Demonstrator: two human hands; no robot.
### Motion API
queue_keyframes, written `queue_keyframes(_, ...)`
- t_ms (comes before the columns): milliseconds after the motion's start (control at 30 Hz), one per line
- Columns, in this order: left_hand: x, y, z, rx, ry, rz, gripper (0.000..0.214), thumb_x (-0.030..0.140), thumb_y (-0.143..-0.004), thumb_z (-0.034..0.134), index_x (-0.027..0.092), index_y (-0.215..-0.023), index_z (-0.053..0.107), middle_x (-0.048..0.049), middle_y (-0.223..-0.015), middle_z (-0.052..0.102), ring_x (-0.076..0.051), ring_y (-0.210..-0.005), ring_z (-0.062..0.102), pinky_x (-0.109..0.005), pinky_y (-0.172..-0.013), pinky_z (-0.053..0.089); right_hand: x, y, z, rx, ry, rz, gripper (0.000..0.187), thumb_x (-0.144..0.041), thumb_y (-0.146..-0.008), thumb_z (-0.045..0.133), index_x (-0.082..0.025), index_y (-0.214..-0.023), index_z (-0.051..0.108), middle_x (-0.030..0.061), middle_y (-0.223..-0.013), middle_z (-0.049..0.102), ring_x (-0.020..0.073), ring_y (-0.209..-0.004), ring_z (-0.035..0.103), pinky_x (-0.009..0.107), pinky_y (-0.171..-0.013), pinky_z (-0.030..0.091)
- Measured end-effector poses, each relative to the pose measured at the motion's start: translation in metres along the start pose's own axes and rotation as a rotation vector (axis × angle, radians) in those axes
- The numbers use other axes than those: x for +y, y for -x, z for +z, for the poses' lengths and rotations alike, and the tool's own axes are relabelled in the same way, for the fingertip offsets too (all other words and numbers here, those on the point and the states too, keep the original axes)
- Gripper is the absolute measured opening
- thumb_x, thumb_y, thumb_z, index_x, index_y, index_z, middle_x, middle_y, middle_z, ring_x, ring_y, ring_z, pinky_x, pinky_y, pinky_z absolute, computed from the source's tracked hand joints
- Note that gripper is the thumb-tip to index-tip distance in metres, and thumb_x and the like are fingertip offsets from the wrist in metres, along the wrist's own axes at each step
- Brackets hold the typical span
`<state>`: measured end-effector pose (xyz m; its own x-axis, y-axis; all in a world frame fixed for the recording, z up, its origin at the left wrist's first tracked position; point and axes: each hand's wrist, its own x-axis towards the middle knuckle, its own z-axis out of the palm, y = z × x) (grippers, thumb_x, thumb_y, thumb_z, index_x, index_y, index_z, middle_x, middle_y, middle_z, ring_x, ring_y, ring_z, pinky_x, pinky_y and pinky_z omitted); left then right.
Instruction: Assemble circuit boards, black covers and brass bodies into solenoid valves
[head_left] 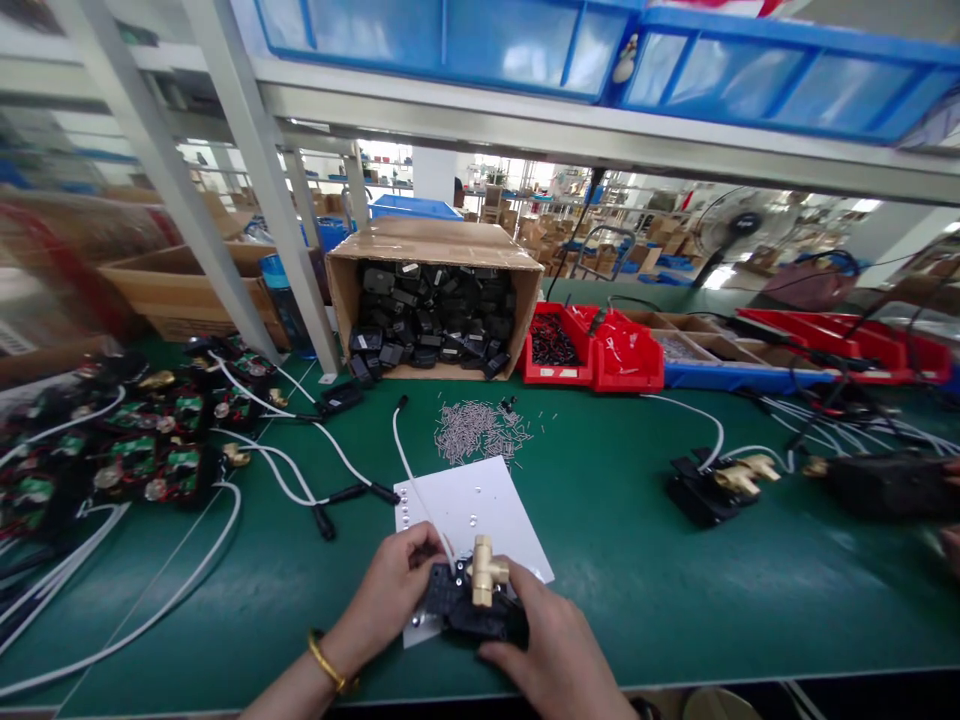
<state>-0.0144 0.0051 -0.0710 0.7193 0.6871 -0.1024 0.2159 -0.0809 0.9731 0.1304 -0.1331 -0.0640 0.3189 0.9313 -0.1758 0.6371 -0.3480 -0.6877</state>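
Note:
Both my hands hold one black plastic assembly (459, 606) with a brass valve fitting (484, 570) on top, low at the table's near edge. My left hand (390, 590), with a gold bangle on the wrist, grips its left side, fingers curled. My right hand (551, 655) closes on its right side, thumb by the brass fitting. A white cable (409, 465) runs from the assembly up the table. Under it lies a white sheet (480, 505) with small silvery parts on it.
A heap of small metal pins (476, 430) lies beyond the sheet. A cardboard box (435, 300) on its side holds black housings. Red bins (592, 350) stand to the right. Finished units with cables (142, 440) pile at left. Another brass-and-black unit (720, 485) sits right. Another person's hand (951, 540) shows at the right edge.

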Motion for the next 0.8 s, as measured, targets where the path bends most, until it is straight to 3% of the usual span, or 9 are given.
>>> queue_keyframes(133,-0.001,-0.005,0.000,-0.018,0.038,-0.006,0.011,0.024,-0.073,0.050,0.015,-0.071,0.055,-0.0014,-0.069,0.058,-0.016,-0.069,0.054,-0.026,-0.067,0.042,0.000,-0.002,-0.004,-0.026,0.008,0.004,0.067,-0.009,-0.058,0.071,-0.025,-0.120,0.049,0.0034,-0.108,0.066,0.0257,-0.100,0.060,0.031,-0.089,0.043)
queue_keyframes(267,-0.002,-0.005,0.001,-0.039,-0.038,0.038,0.010,0.012,-0.071,0.047,0.016,-0.071,0.056,-0.0014,-0.071,0.060,-0.016,-0.071,0.056,-0.025,-0.067,0.042,0.000,-0.002,-0.006,-0.021,0.034,-0.005,0.068,-0.009,-0.056,0.070,-0.026,-0.119,0.051,0.0034,-0.104,0.068,0.0259,-0.097,0.062,0.029,-0.085,0.045)
queue_keyframes(433,-0.006,-0.002,-0.001,-0.027,-0.401,0.484,0.022,0.009,-0.081,0.036,0.018,-0.077,0.056,-0.0056,-0.079,0.062,-0.018,-0.077,0.056,-0.027,-0.069,0.042,0.002,-0.004,-0.003,-0.001,0.026,-0.041,0.068,-0.008,-0.056,0.069,-0.026,-0.119,0.051,0.0034,-0.101,0.069,0.0258,-0.094,0.063,0.029,-0.084,0.045)
queue_keyframes(533,-0.009,0.000,-0.007,-0.053,-0.499,0.621,0.029,0.007,-0.085,0.033,0.020,-0.081,0.059,-0.0048,-0.079,0.064,-0.017,-0.076,0.056,-0.026,-0.069,0.044,0.005,-0.003,0.000,0.018,-0.014,-0.059,0.068,-0.010,-0.056,0.071,-0.026,-0.119,0.053,0.0045,-0.103,0.068,0.0266,-0.096,0.063,0.030,-0.086,0.045)
queue_keyframes(633,-0.012,0.002,-0.017,-0.092,-0.636,0.600,0.033,0.006,-0.086,0.037,0.025,-0.094,0.062,-0.0025,-0.094,0.067,-0.016,-0.088,0.057,-0.026,-0.079,0.046,0.011,-0.002,-0.012,-0.051,-0.121,-0.121,0.078,-0.015,-0.052,0.077,-0.024,-0.124,0.050,0.0071,-0.112,0.065,0.0287,-0.105,0.058,0.033,-0.092,0.042)
queue_keyframes(700,-0.012,0.000,-0.025,-0.024,-0.779,0.542,0.039,0.007,-0.084,0.039,0.028,-0.112,0.057,-0.0040,-0.111,0.062,-0.019,-0.102,0.053,-0.031,-0.088,0.045,0.014,-0.009,-0.031,-0.110,-0.222,-0.166,0.076,-0.021,-0.053,0.078,-0.021,-0.124,0.051,0.0083,-0.117,0.062,0.0285,-0.109,0.055,0.035,-0.095,0.040)
queue_keyframes(800,-0.011,-0.015,-0.035,0.118,-0.921,0.410,0.042,0.015,-0.085,0.038,0.022,-0.125,0.048,-0.0091,-0.116,0.058,-0.023,-0.104,0.053,-0.038,-0.091,0.045,0.012,-0.035,-0.060,0.053,-0.165,-0.043,0.029,-0.025,-0.080,0.054,-0.014,-0.105,0.063,0.0092,-0.097,0.070,0.0232,-0.092,0.063,0.032,-0.084,0.047)
